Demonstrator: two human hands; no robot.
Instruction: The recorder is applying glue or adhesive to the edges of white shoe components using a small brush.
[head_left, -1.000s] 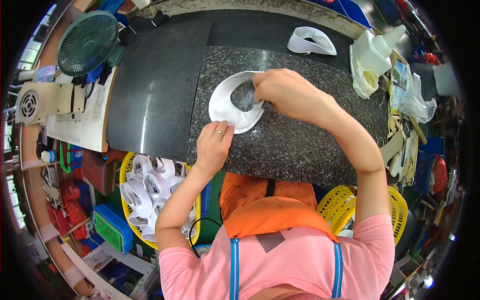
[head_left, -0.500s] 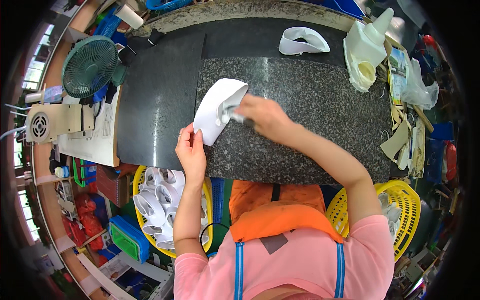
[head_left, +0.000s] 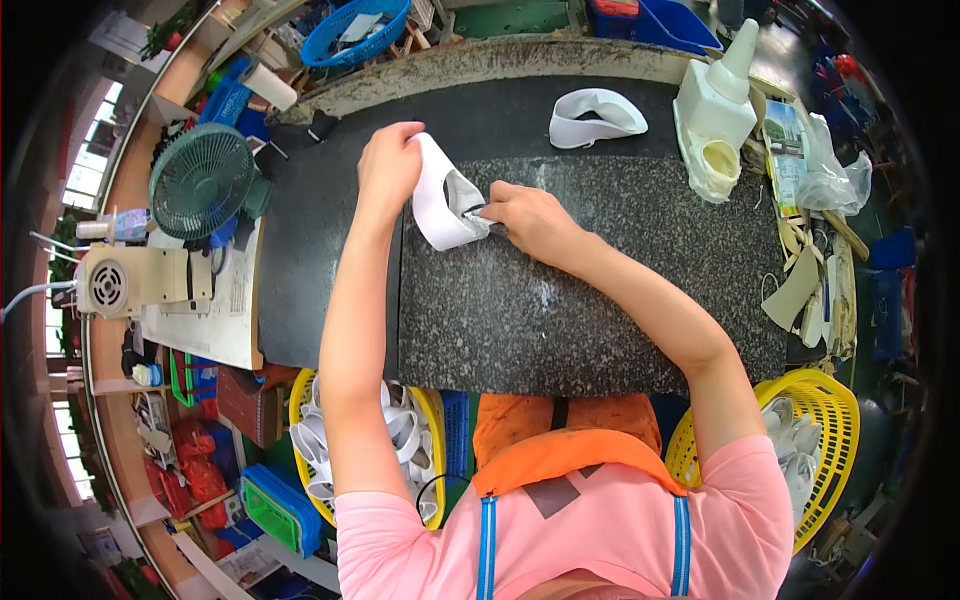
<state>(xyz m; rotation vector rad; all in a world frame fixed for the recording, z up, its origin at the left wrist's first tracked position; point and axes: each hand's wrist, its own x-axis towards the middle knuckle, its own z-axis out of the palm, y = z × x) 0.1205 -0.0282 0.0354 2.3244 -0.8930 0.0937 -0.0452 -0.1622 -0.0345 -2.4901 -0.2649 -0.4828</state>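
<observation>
A white looped piece (head_left: 440, 222) that looks like a shoe upper is held tilted over the speckled dark work slab (head_left: 600, 290). My left hand (head_left: 390, 165) is closed on its far upper end, the thumb and fingers pinching the edge. At the near right end, my right hand (head_left: 535, 222) grips a small shiny grey tool (head_left: 476, 213) against the inside of the loop. The tool's exact kind is too small and partly covered to make out. A second white shoe upper (head_left: 590, 118) lies at the far side of the slab.
A yellow basket (head_left: 437, 470) of white uppers stands below left; another yellow basket (head_left: 840, 440) is at right. A white spouted bottle (head_left: 712, 115) stands far right beside offcuts and plastic bags. At left are a green fan (head_left: 200, 180) and a beige machine (head_left: 125, 280).
My left hand has moved from the upper's near lower end to its far top end, and the upper has turned. My right hand stays at its inner edge. The view has shifted slightly.
</observation>
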